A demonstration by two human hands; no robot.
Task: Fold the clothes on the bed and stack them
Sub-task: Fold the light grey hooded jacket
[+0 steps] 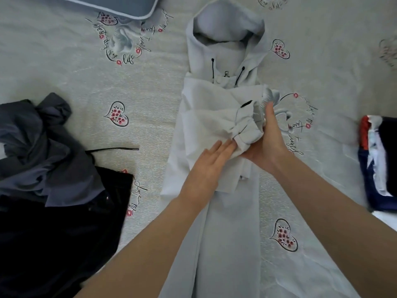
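Head view: pale grey hoodie (214, 117) lies face up in the middle of the bed (64, 78), hood (227, 20) pointing away from me, body running down toward the bottom edge. One sleeve is folded across the chest, its cuff (247, 127) bunched up at the right side of the body. My right hand (266, 136) is curled round that cuff, thumb up along its far side, fingers under it. My left hand (206, 166) lies flat on the folded sleeve just beside the cuff, fingers straight, fingertips touching the bunched cloth; it holds nothing. Black drawstrings (213, 67) hang from the hood collar. Left of the hoodie, well apart: crumpled dark grey garment (36, 147) lying on top of black trousers (64, 229), with a loose black cord (113, 149) sticking out toward the hoodie. Right edge: folded stack (378, 162) of dark blue, white and red clothes. Top left: corner of a blue pillow (120, 5). Sheet has heart and script prints
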